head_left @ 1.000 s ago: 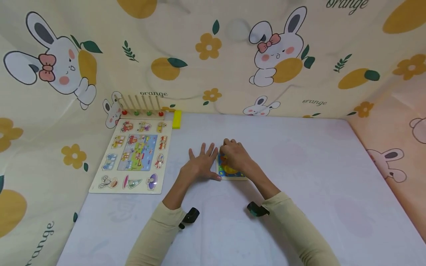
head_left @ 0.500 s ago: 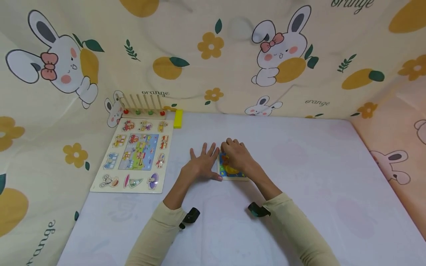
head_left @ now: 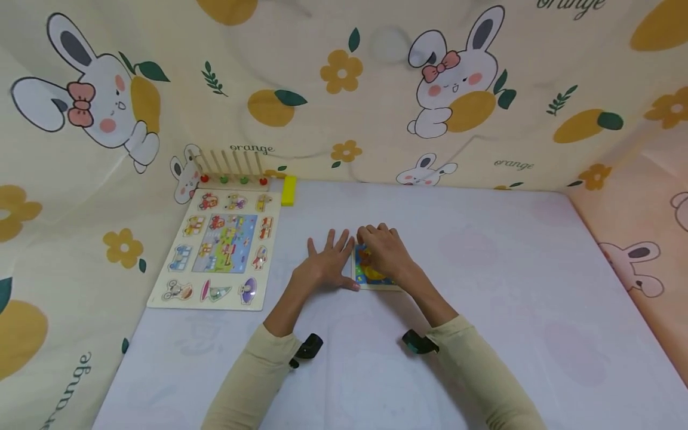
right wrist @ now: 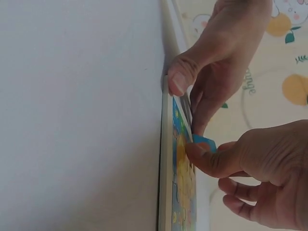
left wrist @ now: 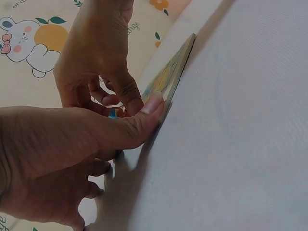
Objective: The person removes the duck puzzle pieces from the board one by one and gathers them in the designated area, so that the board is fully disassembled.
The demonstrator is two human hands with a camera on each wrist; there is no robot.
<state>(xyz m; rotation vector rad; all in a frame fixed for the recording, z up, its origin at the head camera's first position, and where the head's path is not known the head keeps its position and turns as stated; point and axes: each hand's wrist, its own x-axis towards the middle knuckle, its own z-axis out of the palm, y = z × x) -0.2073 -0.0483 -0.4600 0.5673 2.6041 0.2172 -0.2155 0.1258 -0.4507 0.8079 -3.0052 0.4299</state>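
Note:
A small jigsaw puzzle (head_left: 369, 274) with a yellow figure on blue lies in a pale wooden frame on the table. My left hand (head_left: 325, 266) is spread flat along its left side, the thumb at the frame's near left corner. Over the puzzle's upper part, my right hand (head_left: 388, 254) has its fingers bent. In the right wrist view it pinches a blue puzzle piece (right wrist: 207, 141) with a reddish patch between thumb and forefinger, tilted up at the puzzle's surface. That piece's blue edge (left wrist: 113, 113) also peeks out between the fingers in the left wrist view.
To the left lies a large peg puzzle board (head_left: 156, 297) with vehicle pieces around a central picture. Behind it stands a wooden rack (head_left: 231, 184) with upright rods and red and green beads. A yellow block (head_left: 288, 191) sits beside it. Printed cloth (head_left: 301, 60) hangs behind the table.
My right hand shifts slightly over the puzzle, uncovering a bit more of its left part. My left hand stays in place. The head view has drifted a little.

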